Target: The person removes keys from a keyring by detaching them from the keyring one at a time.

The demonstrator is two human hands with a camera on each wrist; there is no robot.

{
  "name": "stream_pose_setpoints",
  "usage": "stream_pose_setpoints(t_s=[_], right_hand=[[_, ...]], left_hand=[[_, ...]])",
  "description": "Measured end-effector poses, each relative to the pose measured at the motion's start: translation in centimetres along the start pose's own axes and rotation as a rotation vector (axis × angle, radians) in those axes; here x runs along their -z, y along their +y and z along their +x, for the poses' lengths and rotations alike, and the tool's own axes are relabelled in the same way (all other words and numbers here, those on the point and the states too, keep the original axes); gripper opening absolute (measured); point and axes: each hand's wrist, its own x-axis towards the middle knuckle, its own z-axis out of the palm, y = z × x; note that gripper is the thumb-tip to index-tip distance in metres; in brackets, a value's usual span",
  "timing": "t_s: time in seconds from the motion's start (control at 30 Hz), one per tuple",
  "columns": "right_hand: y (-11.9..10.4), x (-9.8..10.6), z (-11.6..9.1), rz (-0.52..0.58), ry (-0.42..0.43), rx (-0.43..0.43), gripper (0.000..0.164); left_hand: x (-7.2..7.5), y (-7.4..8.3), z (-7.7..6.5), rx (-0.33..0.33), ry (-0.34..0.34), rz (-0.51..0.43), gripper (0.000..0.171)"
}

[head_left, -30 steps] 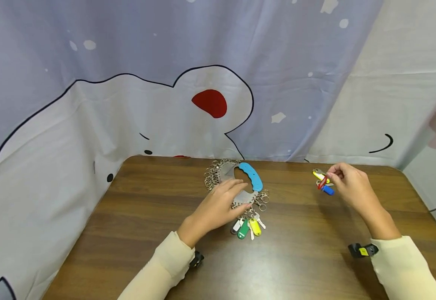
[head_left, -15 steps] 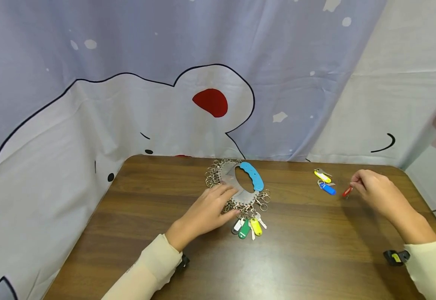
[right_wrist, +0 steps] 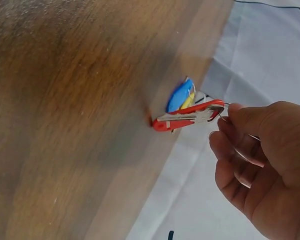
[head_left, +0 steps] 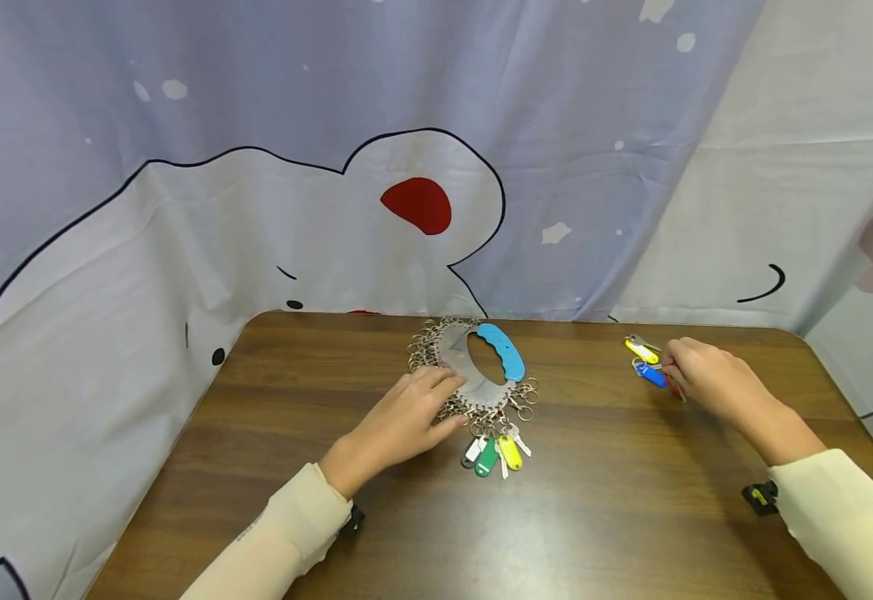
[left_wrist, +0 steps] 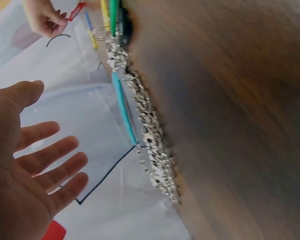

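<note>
One red key tag (right_wrist: 195,108), its ring end pinched by the nearer right hand (head_left: 715,382), slants lengthwise toward the table (head_left: 571,492) beside the blue tag (head_left: 653,376), well apart from the spread-fingered left hand (head_left: 397,422).

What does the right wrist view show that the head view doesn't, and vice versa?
Right wrist only: the silver key against the red tag, and the right hand pinching the tag's end, fingertips hidden from the head view.

Head only: the left hand, the metal key holder with its light-blue handle, and the green tag.

Both: right hand, red tag, blue tag, loose yellow tag, wooden table, patterned cloth.
</note>
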Motion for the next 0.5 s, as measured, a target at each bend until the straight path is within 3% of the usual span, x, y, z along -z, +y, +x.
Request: stream_pose_setpoints(t_s=[0.3,0.5], right_hand=[[-0.2,-1.6,1.3,-0.015,0.035,0.175,0.018],[-0.6,-2.5,1.9,-0.092,0.087,0.267,0.012]], left_hand=[[-0.4,-0.2,-0.4,-0.068,-0.046,0.087,0.048],[-1.1,-0.1,-0.5,-0.084,-0.068,0.101,0.044]])
